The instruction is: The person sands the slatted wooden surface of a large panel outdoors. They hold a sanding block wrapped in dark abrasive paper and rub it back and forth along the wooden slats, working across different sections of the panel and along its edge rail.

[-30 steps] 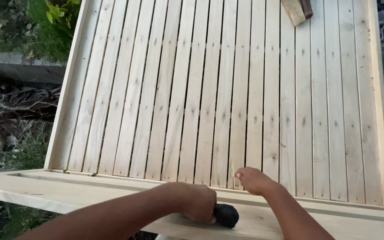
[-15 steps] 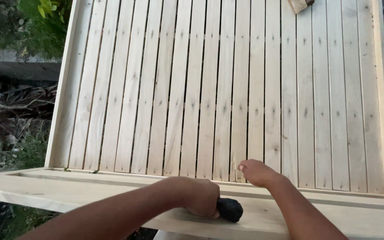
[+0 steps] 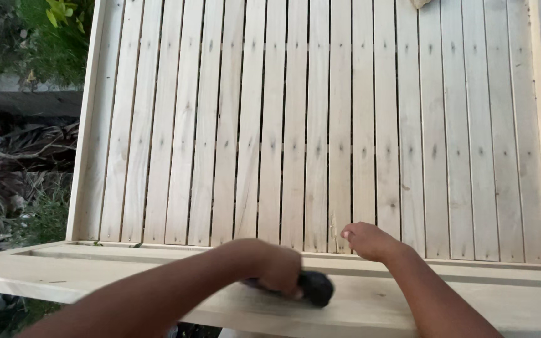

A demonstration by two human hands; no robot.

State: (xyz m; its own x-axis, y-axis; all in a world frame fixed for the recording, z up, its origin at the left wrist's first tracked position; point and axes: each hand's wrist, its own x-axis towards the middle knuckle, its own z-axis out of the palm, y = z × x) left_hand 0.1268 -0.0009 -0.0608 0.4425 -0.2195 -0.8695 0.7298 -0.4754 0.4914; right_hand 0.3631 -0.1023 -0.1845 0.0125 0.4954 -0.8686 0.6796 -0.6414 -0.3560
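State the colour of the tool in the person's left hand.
Black; the tool shows in the head view, gripped by the left hand.

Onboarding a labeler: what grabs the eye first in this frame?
The big pale slatted wooden panel fills most of the view, running away from the camera. At the bottom, the left hand grips a dark rounded tool on the near board, while the right hand rests at the slat ends.
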